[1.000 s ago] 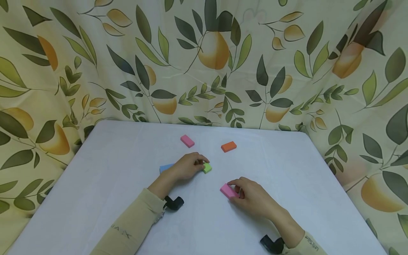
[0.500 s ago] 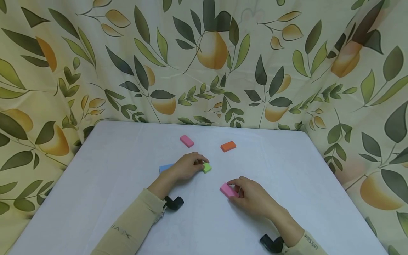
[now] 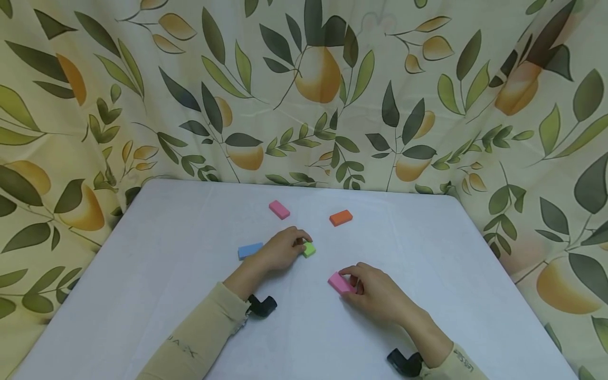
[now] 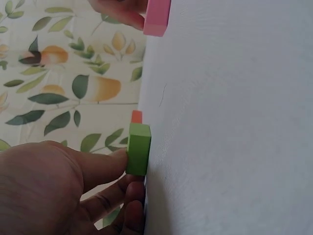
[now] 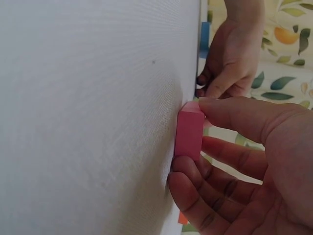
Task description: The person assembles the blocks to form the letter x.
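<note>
In the head view my left hand (image 3: 282, 248) pinches a small green block (image 3: 309, 249) lying on the white table. The left wrist view has the thumb against one side of this green block (image 4: 139, 149), with curled fingers at its far end. Nearer to me, my right hand (image 3: 377, 293) holds a pink block (image 3: 341, 283) by its right end, partly covering it. Seen from the right wrist, thumb and fingers grip this pink block (image 5: 189, 134) at the table surface. A blue block (image 3: 249, 251) lies left of my left hand, apart from it.
Toward the back of the white table (image 3: 408, 232) lie a second pink block (image 3: 279, 210) and an orange block (image 3: 341, 218), apart from each other. A curtain (image 3: 304, 132) with a fruit and leaf print hangs behind the table and along both sides.
My left wrist and forearm have shifted slightly to the right, uncovering more of the blue block. Both hands keep their holds, and the blocks stay in place.
</note>
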The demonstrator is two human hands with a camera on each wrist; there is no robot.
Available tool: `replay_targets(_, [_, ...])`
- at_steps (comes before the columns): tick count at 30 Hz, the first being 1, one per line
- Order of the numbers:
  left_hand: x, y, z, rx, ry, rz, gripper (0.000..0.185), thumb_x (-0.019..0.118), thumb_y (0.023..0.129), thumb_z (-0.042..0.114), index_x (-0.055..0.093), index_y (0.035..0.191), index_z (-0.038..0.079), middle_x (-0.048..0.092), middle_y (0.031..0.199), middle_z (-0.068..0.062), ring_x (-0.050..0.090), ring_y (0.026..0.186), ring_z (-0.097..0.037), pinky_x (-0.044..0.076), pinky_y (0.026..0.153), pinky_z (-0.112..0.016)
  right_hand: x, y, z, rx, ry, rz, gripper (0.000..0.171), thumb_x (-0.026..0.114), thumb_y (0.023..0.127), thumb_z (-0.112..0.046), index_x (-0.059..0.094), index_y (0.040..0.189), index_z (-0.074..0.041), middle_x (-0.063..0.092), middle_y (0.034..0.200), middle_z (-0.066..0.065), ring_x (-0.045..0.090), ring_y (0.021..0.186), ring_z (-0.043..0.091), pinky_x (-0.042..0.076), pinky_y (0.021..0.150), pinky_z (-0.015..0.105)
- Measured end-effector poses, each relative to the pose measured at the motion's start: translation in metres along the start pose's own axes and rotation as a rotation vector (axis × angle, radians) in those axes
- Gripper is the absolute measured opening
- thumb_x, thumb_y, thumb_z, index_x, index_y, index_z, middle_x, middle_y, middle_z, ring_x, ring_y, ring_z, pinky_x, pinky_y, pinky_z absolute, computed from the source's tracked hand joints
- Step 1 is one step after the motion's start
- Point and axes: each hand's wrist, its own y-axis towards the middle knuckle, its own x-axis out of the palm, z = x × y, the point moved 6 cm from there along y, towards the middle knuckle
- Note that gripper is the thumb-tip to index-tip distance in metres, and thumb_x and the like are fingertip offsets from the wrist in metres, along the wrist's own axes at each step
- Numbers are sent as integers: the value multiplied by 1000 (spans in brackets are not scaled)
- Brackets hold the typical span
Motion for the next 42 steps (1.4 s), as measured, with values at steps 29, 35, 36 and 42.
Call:
replay_targets(29, [8, 0, 3, -19, -16, 47, 24, 50, 100, 20, 63, 120, 25, 55, 104, 5, 52, 95, -14, 46, 86, -31, -3, 2, 1, 17, 12, 15, 38, 74, 83, -26, 65, 119, -18, 57, 86, -9, 52, 75, 9, 45, 67, 21])
replay_targets(35, [8, -1, 0, -22, -29, 51, 24, 50, 100, 20, 63, 120, 26, 55, 104, 5, 52, 95, -14, 46, 87, -32, -1, 2, 0, 10, 15, 19, 37, 74, 84, -25, 65, 119, -18, 58, 86, -8, 52, 76, 9, 46, 68, 22])
replay_targets(36, [8, -1, 0, -22, -29, 52, 24, 50, 100, 20, 63, 120, 26, 55, 104, 5, 52, 95, -14, 46, 86, -32, -1, 2, 0, 7, 11, 20, 37, 74, 84, -25, 65, 119, -18, 58, 86, -8, 52, 76, 9, 46, 68, 21])
replay_targets(42, [8, -2, -3, -31, -36, 54, 24, 51, 100, 21, 63, 121, 26, 55, 103, 6, 52, 95, -14, 46, 86, -31, -1, 3, -1, 1, 6, 23, 37, 74, 83, -26, 65, 119, -18, 58, 86, -8, 52, 76, 9, 46, 68, 21])
